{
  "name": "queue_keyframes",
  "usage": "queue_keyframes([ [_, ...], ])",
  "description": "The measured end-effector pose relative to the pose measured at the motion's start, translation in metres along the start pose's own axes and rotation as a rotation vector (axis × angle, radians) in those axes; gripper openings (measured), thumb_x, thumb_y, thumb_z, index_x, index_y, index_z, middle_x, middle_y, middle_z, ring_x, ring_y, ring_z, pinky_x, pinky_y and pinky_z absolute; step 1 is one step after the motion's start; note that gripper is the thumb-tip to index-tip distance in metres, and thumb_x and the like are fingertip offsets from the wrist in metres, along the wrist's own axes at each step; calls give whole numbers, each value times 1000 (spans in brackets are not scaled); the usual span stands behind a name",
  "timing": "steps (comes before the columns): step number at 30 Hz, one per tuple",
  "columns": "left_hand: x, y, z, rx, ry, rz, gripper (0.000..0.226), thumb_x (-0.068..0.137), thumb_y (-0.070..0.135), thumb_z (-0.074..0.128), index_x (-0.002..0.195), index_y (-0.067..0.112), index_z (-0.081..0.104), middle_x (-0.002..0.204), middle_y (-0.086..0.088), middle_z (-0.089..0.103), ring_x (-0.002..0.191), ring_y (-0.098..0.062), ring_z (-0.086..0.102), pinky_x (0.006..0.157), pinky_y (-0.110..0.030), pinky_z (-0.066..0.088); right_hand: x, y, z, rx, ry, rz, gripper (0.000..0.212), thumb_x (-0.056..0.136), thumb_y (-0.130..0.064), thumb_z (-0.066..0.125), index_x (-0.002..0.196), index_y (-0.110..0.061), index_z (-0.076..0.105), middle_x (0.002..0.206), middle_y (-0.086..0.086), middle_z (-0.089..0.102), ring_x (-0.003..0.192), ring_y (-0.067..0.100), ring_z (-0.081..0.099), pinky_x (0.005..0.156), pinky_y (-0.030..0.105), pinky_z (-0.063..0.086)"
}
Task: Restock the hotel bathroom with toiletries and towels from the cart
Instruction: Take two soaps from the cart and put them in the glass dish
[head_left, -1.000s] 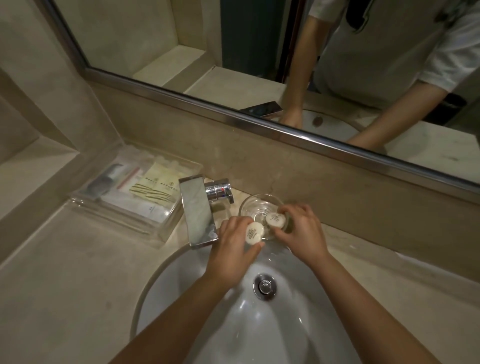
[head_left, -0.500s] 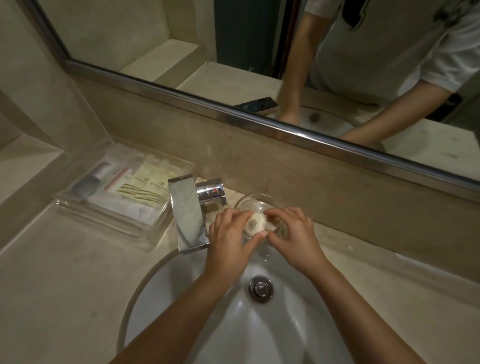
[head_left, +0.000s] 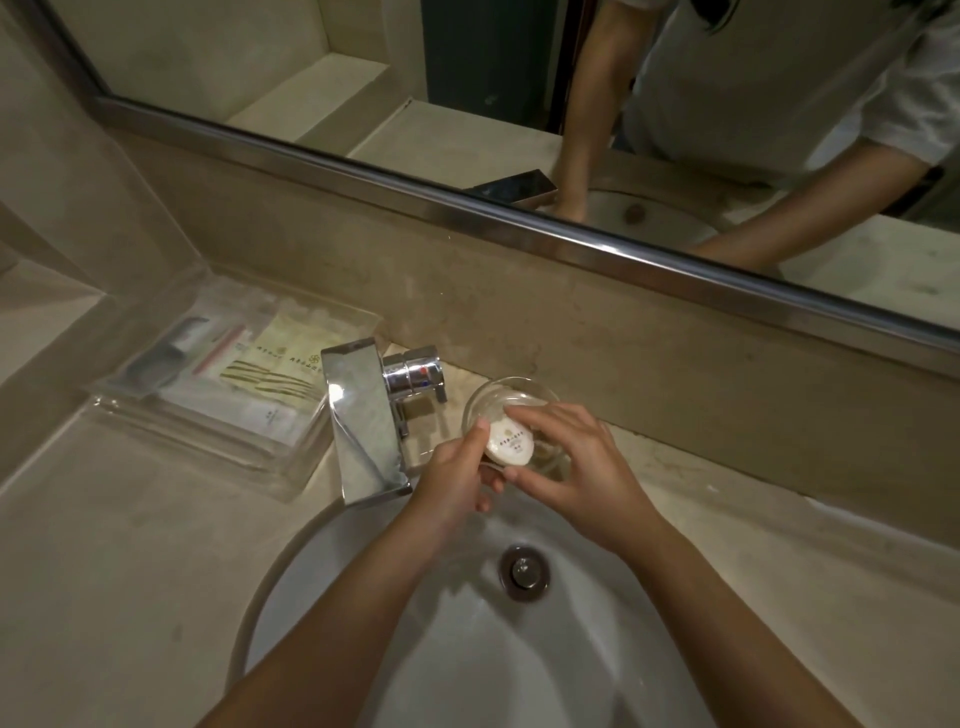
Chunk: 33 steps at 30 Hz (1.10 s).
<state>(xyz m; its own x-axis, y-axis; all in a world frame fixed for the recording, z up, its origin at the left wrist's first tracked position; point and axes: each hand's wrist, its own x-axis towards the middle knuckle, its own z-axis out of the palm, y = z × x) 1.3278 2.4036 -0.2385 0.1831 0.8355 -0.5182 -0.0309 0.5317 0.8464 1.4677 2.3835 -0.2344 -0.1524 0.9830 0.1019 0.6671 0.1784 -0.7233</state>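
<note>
L hand (head_left: 457, 480) & R hand (head_left: 576, 467) both pinch soap (head_left: 510, 441) btwn them, over dish (head_left: 511, 392)

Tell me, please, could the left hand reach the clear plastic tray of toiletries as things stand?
Probably, but not directly: the left hand pinches the round white wrapped soap, and the square chrome tap stands between it and the clear plastic tray.
</note>
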Motion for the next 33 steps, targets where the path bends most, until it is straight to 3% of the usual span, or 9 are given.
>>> queue_keyframes([
  [4,1,-4,-2,193,133,176,25,96,21,45,78,17,63,64,4,57,55,-1,51,49,-12,38,5,5,3,-80,23,24,44,72,-34,76,112,-23,62,107,-15,60,107,10,46,95,29,32],
  [7,0,-8,-4,369,270,328,9,89,16,57,96,18,62,94,-1,56,77,-5,52,65,-5,38,12,8,11,-144,82,71,41,70,-39,75,104,-23,61,98,-17,57,100,11,45,82,26,26],
  [10,0,-12,-7,487,309,342,21,84,17,64,104,20,62,109,-3,46,98,-17,49,80,-17,39,21,13,22,-274,48,85,42,72,-46,69,105,-21,61,106,-7,57,103,17,44,80,26,23],
  [15,7,-9,-8,563,330,334,27,81,16,68,107,16,65,107,-4,44,108,-23,48,97,-35,39,23,18,32,-323,31,130,48,72,-52,65,111,-25,60,122,-5,52,118,20,39,94,29,21],
  [18,11,-9,-7,615,293,350,28,80,16,68,109,16,66,104,-2,43,110,-23,46,98,-38,38,18,23,24,-265,-20,113,51,74,-50,67,120,-29,58,128,-8,50,123,16,35,98,28,18],
  [23,14,-17,-11,686,268,438,35,78,16,70,113,17,64,104,-1,42,107,-23,46,95,-38,41,11,35,9,-231,4,124,47,80,-28,68,126,-24,57,128,-7,54,126,17,35,96,24,20],
  [26,15,-22,-13,759,267,491,42,76,20,73,117,20,62,105,1,41,109,-20,42,95,-33,39,9,39,8,-283,26,155,47,82,-30,67,127,-22,56,127,-3,56,124,19,35,96,29,24],
  [33,27,-27,-5,761,349,485,41,76,24,72,115,25,61,107,5,37,111,-18,42,96,-34,40,10,42,17,-340,171,145,41,72,-30,76,109,-15,67,107,3,63,111,25,44,85,29,23],
])
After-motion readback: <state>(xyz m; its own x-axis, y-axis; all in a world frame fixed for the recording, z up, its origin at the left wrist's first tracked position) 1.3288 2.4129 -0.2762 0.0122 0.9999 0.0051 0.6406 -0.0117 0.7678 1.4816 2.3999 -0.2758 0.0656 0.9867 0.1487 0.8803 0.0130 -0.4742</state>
